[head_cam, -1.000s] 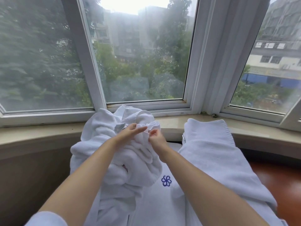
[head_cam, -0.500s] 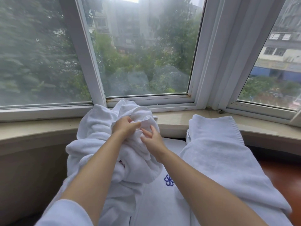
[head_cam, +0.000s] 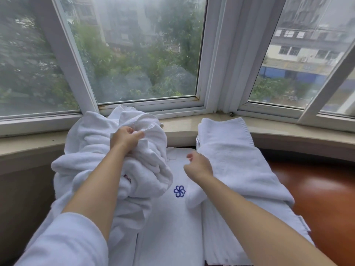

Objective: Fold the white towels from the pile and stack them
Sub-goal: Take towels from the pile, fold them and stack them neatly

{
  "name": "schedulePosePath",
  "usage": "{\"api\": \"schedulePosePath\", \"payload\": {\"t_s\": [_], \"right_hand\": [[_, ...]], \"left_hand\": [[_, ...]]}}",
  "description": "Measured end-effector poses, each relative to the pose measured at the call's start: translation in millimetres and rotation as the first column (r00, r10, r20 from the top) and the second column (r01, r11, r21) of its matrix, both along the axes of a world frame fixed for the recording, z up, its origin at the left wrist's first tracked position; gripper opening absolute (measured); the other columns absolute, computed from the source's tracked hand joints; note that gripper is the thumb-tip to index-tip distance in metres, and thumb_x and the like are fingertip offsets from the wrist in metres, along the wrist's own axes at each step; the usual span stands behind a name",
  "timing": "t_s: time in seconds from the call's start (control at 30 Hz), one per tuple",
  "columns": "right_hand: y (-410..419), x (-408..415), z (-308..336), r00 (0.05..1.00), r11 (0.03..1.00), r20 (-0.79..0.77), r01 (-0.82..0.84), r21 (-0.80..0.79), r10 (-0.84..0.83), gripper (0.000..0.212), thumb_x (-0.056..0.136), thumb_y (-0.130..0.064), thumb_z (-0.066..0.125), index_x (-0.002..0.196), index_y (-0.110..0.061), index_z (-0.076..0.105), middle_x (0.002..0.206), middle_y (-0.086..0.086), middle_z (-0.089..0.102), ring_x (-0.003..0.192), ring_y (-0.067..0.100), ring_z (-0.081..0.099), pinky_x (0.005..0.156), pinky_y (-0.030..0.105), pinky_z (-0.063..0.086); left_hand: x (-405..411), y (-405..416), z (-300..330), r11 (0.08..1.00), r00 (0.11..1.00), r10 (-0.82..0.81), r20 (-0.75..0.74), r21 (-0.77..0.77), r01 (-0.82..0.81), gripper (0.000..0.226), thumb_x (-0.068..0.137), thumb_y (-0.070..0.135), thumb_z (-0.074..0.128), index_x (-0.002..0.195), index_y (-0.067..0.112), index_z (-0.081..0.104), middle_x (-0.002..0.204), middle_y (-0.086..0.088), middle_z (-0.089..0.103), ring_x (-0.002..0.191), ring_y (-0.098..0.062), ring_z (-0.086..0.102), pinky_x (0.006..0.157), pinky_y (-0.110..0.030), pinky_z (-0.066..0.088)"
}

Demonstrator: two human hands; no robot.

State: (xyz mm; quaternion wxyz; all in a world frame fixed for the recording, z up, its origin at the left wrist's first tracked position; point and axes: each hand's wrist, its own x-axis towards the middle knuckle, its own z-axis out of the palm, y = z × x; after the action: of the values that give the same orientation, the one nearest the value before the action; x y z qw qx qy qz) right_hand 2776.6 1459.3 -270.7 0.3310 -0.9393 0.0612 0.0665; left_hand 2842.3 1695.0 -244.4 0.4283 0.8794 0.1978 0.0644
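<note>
The left hand [head_cam: 125, 137] is pinching a hemmed edge of the top towel [head_cam: 146, 129] on the pile of white towels [head_cam: 92, 154], with its fingers curled round the cloth. The pile is sitting in a messy heap on the left, leaning up against the window ledge [head_cam: 180, 129]. The right hand [head_cam: 197, 166] is holding nothing; its fingers are hanging loosely curled, and it is floating over the flat white cloth with a blue flower mark [head_cam: 179, 191] in the middle. The folded towels [head_cam: 226, 154] are lying on the right, with their long side running from the ledge toward the person. So the grabbed edge is lying up and to the left of the right hand, and the left hand is the one right on it. I think the right hand is getting ready to reach back left to catch the same edge, so both hands can spread the towel out. The towels are soft and floppy, so another one might drag along.
</note>
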Motion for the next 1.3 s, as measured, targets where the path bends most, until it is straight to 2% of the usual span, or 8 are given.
{"api": "schedulePosePath", "payload": {"t_s": [0.1,0.2,0.43,0.57,0.63,0.7,0.8,1.3], "right_hand": [[-16,-15,-7,0.892,0.7,-0.275,-0.451,-0.553,0.357,0.075,0.077,-0.03,0.073,0.142,-0.019,0.037,0.143,0.01,0.035,0.135,0.029,0.025,0.109,0.035,0.026],[-12,-29,-23,0.843,0.315,-0.371,-0.5,-0.807,0.39,0.064,0.09,-0.028,0.056,0.147,-0.014,0.029,0.154,0.017,0.02,0.145,0.034,0.008,0.118,0.045,0.002],[-11,-32,-29,0.902,0.098,-0.342,-0.378,-0.921,0.266,0.063,0.097,-0.035,0.049,0.15,-0.012,0.024,0.159,0.02,0.002,0.146,0.039,-0.006,0.113,0.061,-0.005],[-6,-38,-18,0.939,0.443,-0.079,-0.23,-0.867,0.334,0.035,0.092,-0.019,0.057,0.126,-0.012,0.059,0.143,0.02,0.043,0.141,0.035,0.027,0.113,0.052,0.022],[-2,-39,0,0.925,0.748,0.325,0.072,-0.659,0.198,0.021,0.082,-0.014,0.066,0.102,-0.011,0.066,0.106,0.012,0.067,0.105,0.027,0.063,0.081,0.033,0.046],[-5,-36,20,0.92,0.925,0.39,0.187,-0.331,-0.046,0.016,0.095,-0.014,0.048,0.109,-0.011,0.055,0.102,0.008,0.066,0.09,0.028,0.064,0.063,0.03,0.036],[-18,-29,44,0.872,0.952,0.423,0.299,-0.062,-0.246,0.016,0.101,-0.022,0.036,0.103,-0.01,0.047,0.093,0.011,0.065,0.084,0.034,0.062,0.06,0.032,0.032],[8,-27,198,0.448,0.913,0.836,0.384,0.14,-0.317,0.019,0.098,-0.026,0.044,0.108,-0.016,0.056,0.088,0.003,0.066,0.075,0.03,0.063,0.056,0.03,0.037]], "left_hand": [[-9,-8,1,0.999,1.0,-0.012,0.016,0.034,0.011,0.025,0.071,0.046,0.067,0.081,0.024,0.064,0.075,0.002,0.064,0.076,-0.02,0.057,0.066,-0.032,0.041],[-16,-7,1,0.999,1.0,-0.004,0.012,0.042,0.003,0.03,0.072,0.046,0.066,0.085,0.019,0.065,0.081,0.0,0.067,0.077,-0.019,0.056,0.069,-0.032,0.041],[-24,-9,3,0.998,0.999,-0.042,0.026,0.045,0.041,0.027,0.068,0.05,0.063,0.072,0.024,0.056,0.081,0.003,0.063,0.088,-0.023,0.057,0.077,-0.031,0.043],[-25,-8,1,0.997,0.998,-0.051,0.041,0.067,0.048,0.026,0.073,0.047,0.064,0.086,0.024,0.061,0.092,-0.001,0.066,0.094,-0.025,0.058,0.083,-0.033,0.045],[-27,-7,3,0.997,0.998,-0.057,0.034,0.054,0.055,0.03,0.069,0.051,0.062,0.086,0.027,0.058,0.093,-0.001,0.065,0.096,-0.025,0.057,0.084,-0.033,0.044],[-28,-7,3,0.998,0.998,-0.058,0.03,0.037,0.057,0.036,0.062,0.054,0.057,0.086,0.028,0.057,0.093,-0.001,0.065,0.097,-0.025,0.057,0.084,-0.033,0.044],[-28,-7,-1,0.997,0.998,-0.058,0.029,0.05,0.056,0.046,0.069,0.055,0.062,0.106,0.026,0.062,0.105,-0.004,0.067,0.103,-0.026,0.059,0.087,-0.033,0.043],[-30,-13,-4,0.996,0.998,-0.052,0.029,0.081,0.05,0.046,0.08,0.047,0.064,0.118,0.021,0.062,0.114,-0.009,0.067,0.107,-0.028,0.059,0.089,-0.033,0.042]]}}
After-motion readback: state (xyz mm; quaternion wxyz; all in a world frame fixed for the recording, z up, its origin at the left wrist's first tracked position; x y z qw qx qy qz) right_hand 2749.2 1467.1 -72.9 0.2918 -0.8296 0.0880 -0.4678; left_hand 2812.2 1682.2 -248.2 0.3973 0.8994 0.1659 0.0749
